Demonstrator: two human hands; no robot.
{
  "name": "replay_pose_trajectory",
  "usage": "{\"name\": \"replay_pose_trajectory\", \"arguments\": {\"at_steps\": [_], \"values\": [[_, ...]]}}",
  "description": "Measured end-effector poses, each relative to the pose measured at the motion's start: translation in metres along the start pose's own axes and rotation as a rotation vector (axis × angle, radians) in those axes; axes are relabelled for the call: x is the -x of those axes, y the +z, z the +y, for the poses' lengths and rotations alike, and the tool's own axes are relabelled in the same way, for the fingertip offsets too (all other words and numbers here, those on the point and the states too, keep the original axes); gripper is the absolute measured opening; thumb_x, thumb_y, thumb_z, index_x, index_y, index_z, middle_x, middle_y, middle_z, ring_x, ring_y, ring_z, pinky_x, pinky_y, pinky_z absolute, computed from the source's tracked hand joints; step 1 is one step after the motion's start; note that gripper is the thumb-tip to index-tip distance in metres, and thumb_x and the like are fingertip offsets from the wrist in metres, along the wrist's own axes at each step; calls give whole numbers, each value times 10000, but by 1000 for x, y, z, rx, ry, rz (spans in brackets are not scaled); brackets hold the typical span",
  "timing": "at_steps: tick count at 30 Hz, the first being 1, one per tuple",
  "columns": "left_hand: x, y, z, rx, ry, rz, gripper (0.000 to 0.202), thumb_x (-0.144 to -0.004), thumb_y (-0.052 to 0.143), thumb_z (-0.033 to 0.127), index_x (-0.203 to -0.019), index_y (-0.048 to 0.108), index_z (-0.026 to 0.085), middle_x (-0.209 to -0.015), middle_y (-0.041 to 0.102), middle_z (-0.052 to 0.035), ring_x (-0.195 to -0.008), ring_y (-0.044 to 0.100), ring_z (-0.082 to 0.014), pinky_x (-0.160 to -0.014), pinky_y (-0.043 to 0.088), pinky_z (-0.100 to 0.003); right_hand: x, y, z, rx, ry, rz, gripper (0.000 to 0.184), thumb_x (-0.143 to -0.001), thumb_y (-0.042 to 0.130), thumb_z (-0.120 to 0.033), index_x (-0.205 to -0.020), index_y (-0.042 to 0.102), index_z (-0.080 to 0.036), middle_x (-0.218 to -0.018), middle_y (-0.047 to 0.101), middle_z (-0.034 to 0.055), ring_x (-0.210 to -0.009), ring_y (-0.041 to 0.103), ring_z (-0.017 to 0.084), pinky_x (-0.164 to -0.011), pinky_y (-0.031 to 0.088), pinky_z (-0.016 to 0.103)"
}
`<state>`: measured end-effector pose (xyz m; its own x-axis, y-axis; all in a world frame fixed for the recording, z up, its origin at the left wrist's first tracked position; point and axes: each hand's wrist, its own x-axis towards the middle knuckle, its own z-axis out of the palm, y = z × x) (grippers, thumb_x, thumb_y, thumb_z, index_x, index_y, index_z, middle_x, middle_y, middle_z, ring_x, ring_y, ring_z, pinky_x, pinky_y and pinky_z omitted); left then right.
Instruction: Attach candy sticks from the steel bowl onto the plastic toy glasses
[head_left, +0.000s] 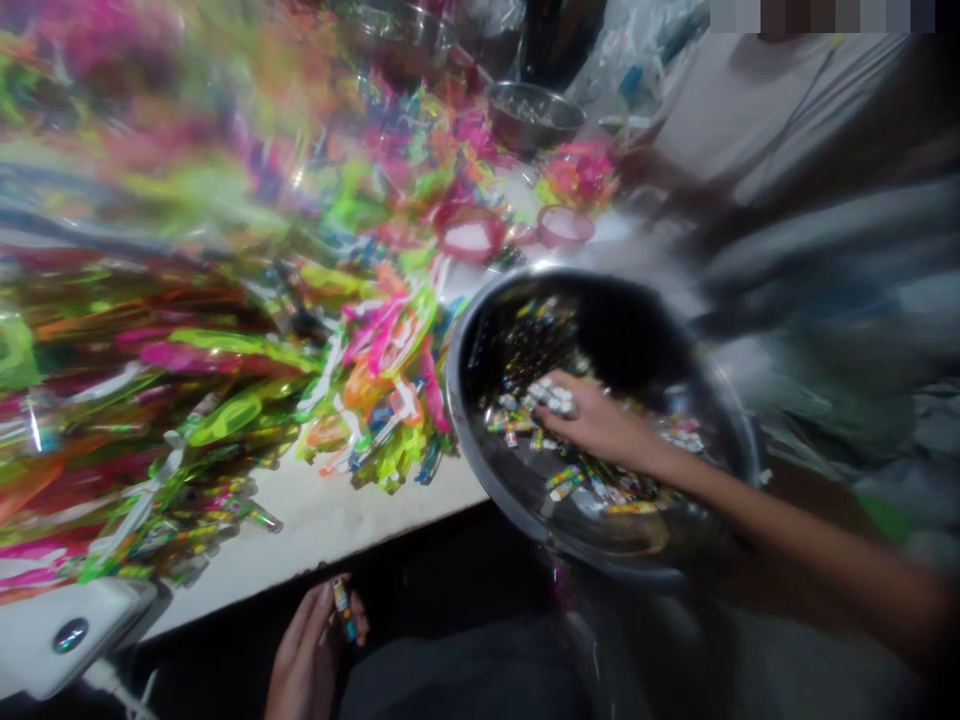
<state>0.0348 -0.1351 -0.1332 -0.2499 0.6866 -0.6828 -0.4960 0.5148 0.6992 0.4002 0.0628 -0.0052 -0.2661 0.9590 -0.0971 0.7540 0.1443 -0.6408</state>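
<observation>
My left hand (311,640) is below the table edge, its fingers closed round a small tube (344,608) with a colourful printed label. Over at the right, my right hand (589,415) reaches into a large metal bowl (469,440). Its fingers are closed on a bunch of small white-ended pieces (553,395), which look like the ends of similar tubes. Inside the bowl lie several loose labelled tubes (566,482), just under and beside that hand. My right forearm crosses the bowl's near right rim.
Bright plastic pieces (382,350) in pink, green and orange heap over the white table (315,530). A white device (82,635) with a cable sits at lower left. Two reddish dishes (471,235) and a metal pot (536,112) stand behind. Another person (780,120) is at upper right, blurred.
</observation>
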Motion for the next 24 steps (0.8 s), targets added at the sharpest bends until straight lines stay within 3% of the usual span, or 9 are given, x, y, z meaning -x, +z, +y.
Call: {"name": "replay_pose_trajectory", "arguments": {"at_steps": [2, 5, 9, 16, 19, 22, 24], "values": [[0, 0, 0, 7, 4, -9, 492, -668, 904, 518, -985, 747, 176, -760, 651, -27, -665, 567, -154, -575, 507, -233, -1, 4, 1, 99, -34, -31, 172, -923, 660, -276, -1078, 650, -200, -913, 726, 49, -764, 659, 220, -702, 495, 313], [1, 3, 2, 18, -8, -5, 468, -658, 912, 511, -929, 742, 169, -762, 645, -25, -669, 565, -151, -577, 506, -235, -1, 12, 1, 209, -102, -75, 342, -849, 654, -109, -1185, 666, -170, -1113, 731, 106, -1010, 673, 282, -896, 500, 386], [2, 6, 4, 25, -15, 13, 509, -605, 941, 511, -921, 751, 160, -767, 657, -29, -672, 572, -154, -578, 509, -242, -4, 22, -6, 291, -129, -106, 352, -882, 672, -97, -1228, 659, -154, -1227, 693, 108, -1166, 629, 282, -1040, 475, 468], [2, 8, 6, 37, -17, 35, 553, -563, 957, 509, -933, 759, 150, -799, 682, -39, -679, 587, -160, -577, 517, -247, -2, 31, -8, 289, -36, -105, 174, -926, 719, -205, -1088, 667, -163, -1159, 645, 69, -1083, 617, 261, -942, 524, 464], [3, 7, 6, 35, -10, 33, 567, -565, 957, 499, -972, 764, 155, -829, 695, -46, -701, 599, -171, -587, 520, -256, 2, 29, -8, 146, -11, -133, 148, -899, 753, -236, -984, 662, -156, -1061, 659, 55, -960, 631, 224, -869, 531, 409], [5, 7, 7, 10, -3, -18, 538, -601, 932, 525, -955, 761, 159, -738, 657, -29, -644, 561, -164, -562, 502, -261, 5, 21, -15, -90, 43, -152, 185, -883, 770, -311, -931, 660, -170, -874, 683, 27, -796, 632, 195, -757, 519, 344], [7, 10, 11, -6, -7, -23, 550, -581, 931, 553, -927, 759, 161, -703, 646, -26, -625, 550, -162, -555, 496, -260, 10, 12, -25, -276, 86, -142, 249, -880, 772, -395, -949, 666, -181, -872, 709, 32, -787, 645, 196, -728, 515, 322]]}}
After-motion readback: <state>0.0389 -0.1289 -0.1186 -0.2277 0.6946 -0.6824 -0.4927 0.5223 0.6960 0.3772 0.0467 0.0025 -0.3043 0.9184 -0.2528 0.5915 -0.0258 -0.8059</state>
